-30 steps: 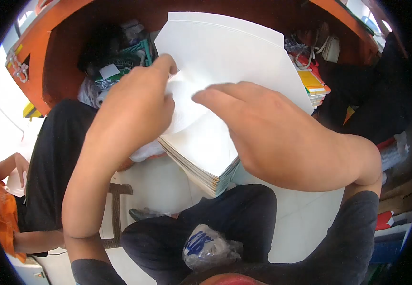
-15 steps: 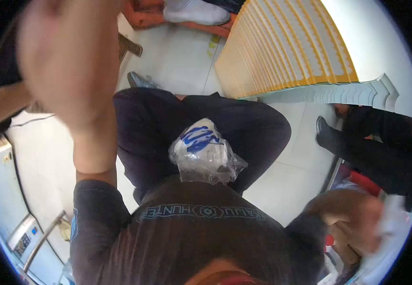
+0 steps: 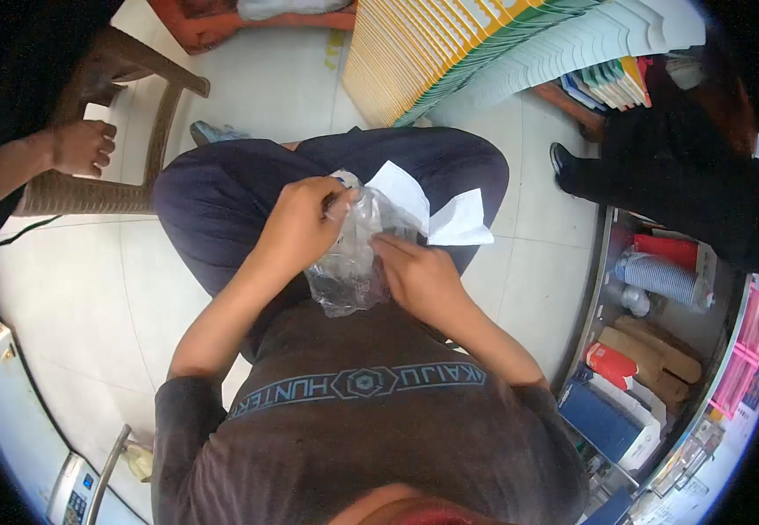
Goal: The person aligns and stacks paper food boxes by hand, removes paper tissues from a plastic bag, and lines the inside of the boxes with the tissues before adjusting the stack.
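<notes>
A clear plastic bag [image 3: 345, 282] is located over the lap [image 3: 226, 188], between both hands. The left hand [image 3: 302, 222] has its grip clamped on the bag's upper part. The right hand [image 3: 426, 276] contacts the opposite side; from here I cannot tell whether that grip is closed. White paper [image 3: 402, 196] projects beside the bag.
</notes>
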`<state>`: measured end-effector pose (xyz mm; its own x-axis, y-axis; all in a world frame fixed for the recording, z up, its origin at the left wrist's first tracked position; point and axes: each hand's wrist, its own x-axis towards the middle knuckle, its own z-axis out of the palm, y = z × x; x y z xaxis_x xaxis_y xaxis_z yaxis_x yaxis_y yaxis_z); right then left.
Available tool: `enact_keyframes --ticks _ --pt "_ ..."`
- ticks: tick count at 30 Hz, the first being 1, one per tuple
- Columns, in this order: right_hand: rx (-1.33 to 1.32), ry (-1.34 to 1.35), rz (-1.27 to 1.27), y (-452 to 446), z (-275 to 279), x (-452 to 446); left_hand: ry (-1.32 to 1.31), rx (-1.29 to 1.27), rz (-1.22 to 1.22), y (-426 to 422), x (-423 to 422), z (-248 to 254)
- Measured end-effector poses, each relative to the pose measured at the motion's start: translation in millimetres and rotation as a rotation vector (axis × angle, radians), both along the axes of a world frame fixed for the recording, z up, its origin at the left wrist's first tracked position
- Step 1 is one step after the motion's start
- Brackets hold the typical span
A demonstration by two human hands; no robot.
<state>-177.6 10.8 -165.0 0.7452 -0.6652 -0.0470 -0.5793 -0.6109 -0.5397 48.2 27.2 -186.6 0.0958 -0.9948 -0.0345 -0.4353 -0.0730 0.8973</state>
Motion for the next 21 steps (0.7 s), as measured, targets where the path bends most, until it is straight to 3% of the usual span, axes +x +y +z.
enact_keyframes --ticks 2,4,7,10,14,21 --pt "-0.064 0.063 0.013 3.2 -4.5 9.6 -0.059 -0.038 0.049 1.3 -7.0 -9.1" --pt "-0.16 -0.051 -0.039 12.4 11.2 19.0 -0.057 -0.111 0.096 -3.3 -10.9 -16.1" --pt "-0.138 0.081 0.054 23.7 23.8 24.2 -0.121 -0.109 0.175 -9.2 -13.4 -24.9" --pt "-0.185 0.228 -0.099 23.0 -4.1 19.9 -0.119 -0.079 0.166 -17.4 -14.3 -25.9" --pt "-0.065 0.344 -0.411 -0.4 -19.4 22.6 -0.085 -0.115 0.113 -17.9 -17.9 -33.6" --pt "0.152 0.293 -0.412 -4.8 -52.2 33.4 -0.082 -0.144 0.128 -17.4 -19.6 -37.1"
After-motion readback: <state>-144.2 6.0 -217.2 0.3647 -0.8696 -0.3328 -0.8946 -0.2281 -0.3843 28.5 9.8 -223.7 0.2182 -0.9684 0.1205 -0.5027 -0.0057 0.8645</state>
